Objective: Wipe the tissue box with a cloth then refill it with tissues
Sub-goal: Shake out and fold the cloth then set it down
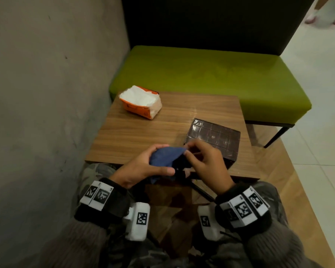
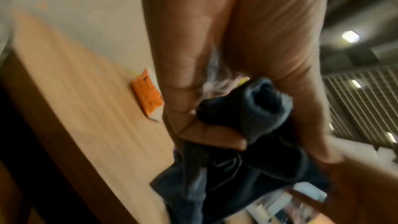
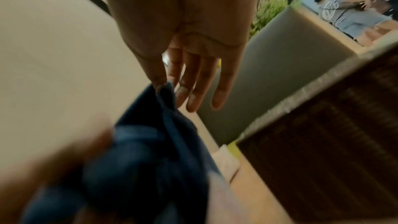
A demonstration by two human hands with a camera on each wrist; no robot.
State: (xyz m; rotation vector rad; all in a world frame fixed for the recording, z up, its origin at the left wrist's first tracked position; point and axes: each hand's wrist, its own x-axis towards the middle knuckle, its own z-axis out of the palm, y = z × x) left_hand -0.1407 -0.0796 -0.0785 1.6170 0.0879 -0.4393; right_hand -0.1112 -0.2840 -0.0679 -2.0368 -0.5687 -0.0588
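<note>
Both of your hands hold the blue cloth (image 1: 167, 158) over the worktop's (image 1: 135, 130) near edge: your left hand (image 1: 143, 168) curls round the bunched part, your right hand (image 1: 207, 165) pinches one edge between thumb and forefinger. From largest to smallest, the dark tissue box (image 1: 214, 139) sits just beyond your right hand at about one o'clock, its long side running away from you, so that hand is nearer; the opened orange tissue pack (image 1: 141, 102) lies well apart at eleven o'clock.

Counter (image 1: 135, 130): wood-grain top, set against the wall.
Wall (image 1: 46, 93): grey, on the left.
Seat (image 1: 211, 78): green cushion, dark backrest, beyond the counter.
Floor (image 1: 321, 113): pale tiles, right.
</note>
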